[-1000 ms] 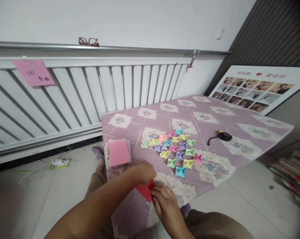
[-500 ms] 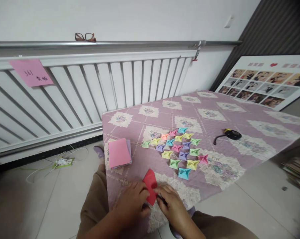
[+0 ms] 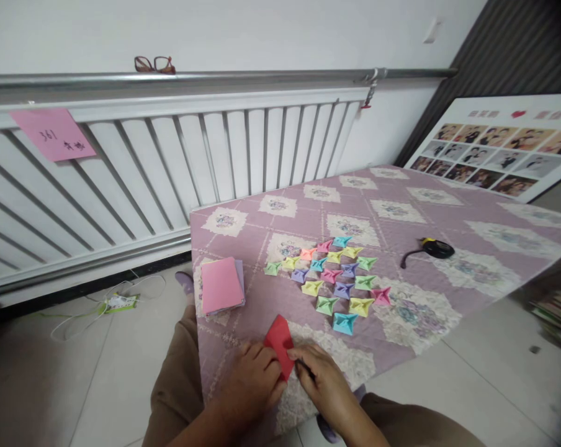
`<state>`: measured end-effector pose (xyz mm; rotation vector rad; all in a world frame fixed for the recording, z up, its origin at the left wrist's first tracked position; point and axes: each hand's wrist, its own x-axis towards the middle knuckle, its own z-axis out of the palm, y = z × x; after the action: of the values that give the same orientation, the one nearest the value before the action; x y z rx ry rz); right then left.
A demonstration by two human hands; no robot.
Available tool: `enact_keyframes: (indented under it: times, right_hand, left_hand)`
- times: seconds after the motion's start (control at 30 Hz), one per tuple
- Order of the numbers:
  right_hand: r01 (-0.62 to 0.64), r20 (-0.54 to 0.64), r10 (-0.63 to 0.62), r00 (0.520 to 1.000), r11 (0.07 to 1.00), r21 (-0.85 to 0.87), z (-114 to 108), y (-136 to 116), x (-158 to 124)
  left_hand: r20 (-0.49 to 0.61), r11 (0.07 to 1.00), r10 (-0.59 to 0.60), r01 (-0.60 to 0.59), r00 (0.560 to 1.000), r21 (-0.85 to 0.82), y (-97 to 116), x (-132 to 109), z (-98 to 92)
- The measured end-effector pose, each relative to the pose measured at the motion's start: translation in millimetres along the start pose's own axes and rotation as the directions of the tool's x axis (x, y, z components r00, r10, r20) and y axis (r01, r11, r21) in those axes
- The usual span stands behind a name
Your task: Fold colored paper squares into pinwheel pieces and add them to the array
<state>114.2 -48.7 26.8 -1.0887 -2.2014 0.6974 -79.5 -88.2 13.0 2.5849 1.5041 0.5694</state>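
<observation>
we have a folded piece of red paper (image 3: 280,335) between the fingers of both hands, lying on a purple cloth with cream floral diamonds (image 3: 257,248), its far point sticking out just beyond the fingertips. the fingers of our left hand (image 3: 253,374) are curled and rest on the paper's left edge; whether they pinch it or only press it down, we cannot tell. our right hand (image 3: 321,380) is closed around a slim dark stick-like object (image 3: 307,369), a fingertip touching the paper's right side; what that object is, we cannot make out.

we judge the red paper light, thin, stiffer along its folds, easily creased or torn, and apt to slide on cloth. we would press it flat near the left edge and pinch the right side lightly, sparing the far point.

beyond the left fingers, apart from them, sits a neat stack of pink paper sheets (image 3: 222,285). beyond the right fingers stand small multicoloured folded paper shapes (image 3: 342,290), and farther right lies a rounded black object with a yellow part (image 3: 437,249).
</observation>
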Motion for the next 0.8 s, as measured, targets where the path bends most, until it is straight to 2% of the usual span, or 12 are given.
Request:
enact_keyframes:
  times: [0.2,0.33,0.8]
  right_hand:
    - [-0.016,-0.005,0.016,1.000,1.000,0.012,3.7,7.3,-2.8]
    - [-0.026,-0.023,0.027,0.999,0.999,0.046,4.5,9.3,-3.3]
    - [-0.045,0.035,0.044,0.998,0.998,0.038,5.4,15.6,-2.9]
  left_hand:
    - [0.084,0.995,0.091,-0.094,0.992,0.034,2.3,0.6,-5.6]
    - [0.094,0.989,0.126,-0.132,0.988,0.065,1.9,0.6,-5.3]
    - [0.063,0.998,0.036,-0.039,0.997,0.046,1.2,3.3,-2.1]
